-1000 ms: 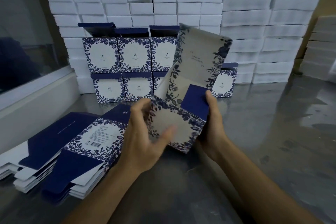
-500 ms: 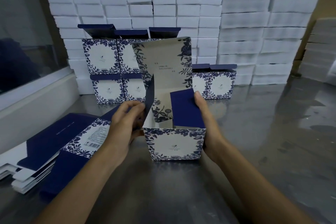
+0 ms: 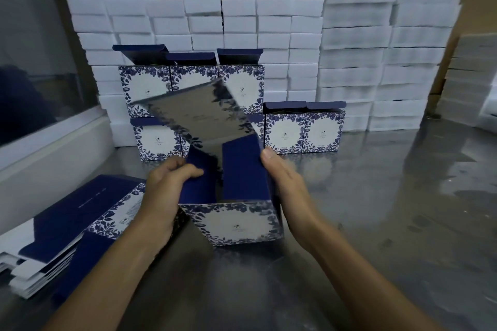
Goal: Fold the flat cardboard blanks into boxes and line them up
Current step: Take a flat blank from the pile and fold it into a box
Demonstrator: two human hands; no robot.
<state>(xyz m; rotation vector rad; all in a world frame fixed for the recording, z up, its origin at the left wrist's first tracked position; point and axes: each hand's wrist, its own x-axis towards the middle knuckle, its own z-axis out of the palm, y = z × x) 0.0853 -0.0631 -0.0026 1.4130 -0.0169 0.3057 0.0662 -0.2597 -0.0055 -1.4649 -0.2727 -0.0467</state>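
Both hands are working on one half-formed box (image 3: 236, 223) standing on the steel worktop (image 3: 376, 209) just in front of the person. Left hand (image 3: 164, 191) is gripping the box's left wall, fingers curled over its top edge and pinching the navy side flap (image 3: 199, 180) inward. Right hand (image 3: 285, 183) is lying nearly flat against the right wall, fingers extended and thumb up at the rim, steadying it beside the other navy flap (image 3: 242, 166). The long lid panel (image 3: 199, 113) is standing up behind, tilted and motion-blurred. Finished boxes (image 3: 304, 131) are sitting lined up and stacked against white foam blocks (image 3: 355, 43) at the back, and a pile of flat blanks (image 3: 75, 223) is lying to the left. The printed card looks light and thin, stiff along its panels but soft at the creases, so it is probably best taken by opposite walls near the rim, pressing gently so the walls are not buckling.
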